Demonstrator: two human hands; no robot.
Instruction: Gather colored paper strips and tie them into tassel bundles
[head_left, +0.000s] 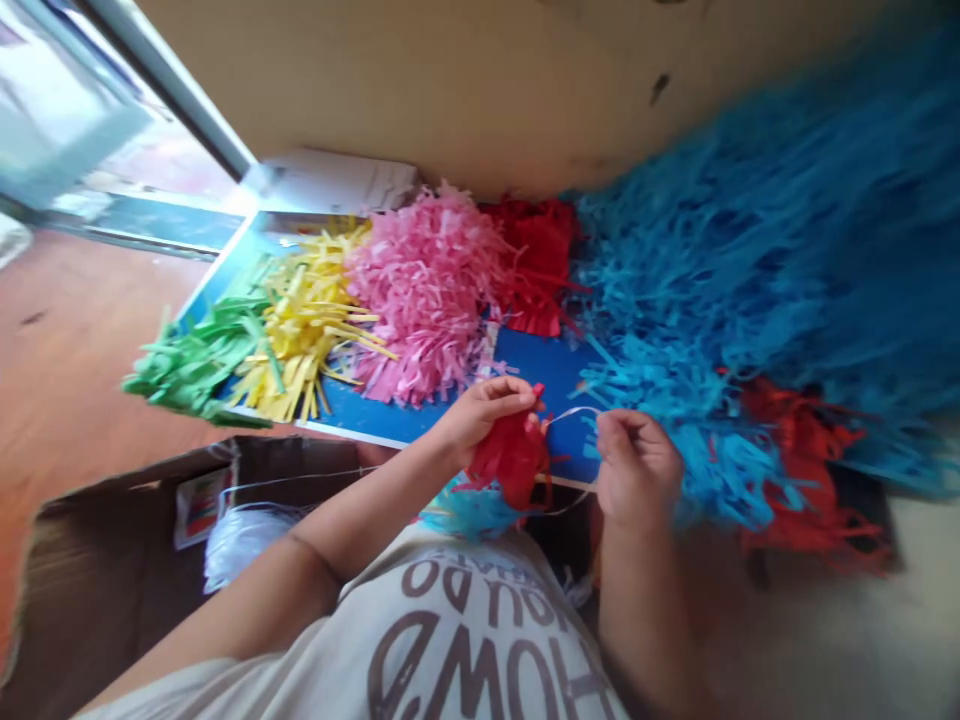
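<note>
Red fringed paper (504, 462) is hanging from my left hand (486, 412) – thumb and fingers closing on its top – by the near edge of the blue table (536, 358), while my right hand (639, 470) is pinching a pale string (576, 410). Beyond, a strip of tabletop is showing between pink fringe (431, 290) and blue fringe (780, 260); a cardboard box (82, 570) is standing to my left.

Fringe piles (431, 290) on table (532, 360), fringe bunch (506, 460) by its near edge, box (97, 570) front left, string bundle (244, 548) inside, wall (450, 90) behind
</note>
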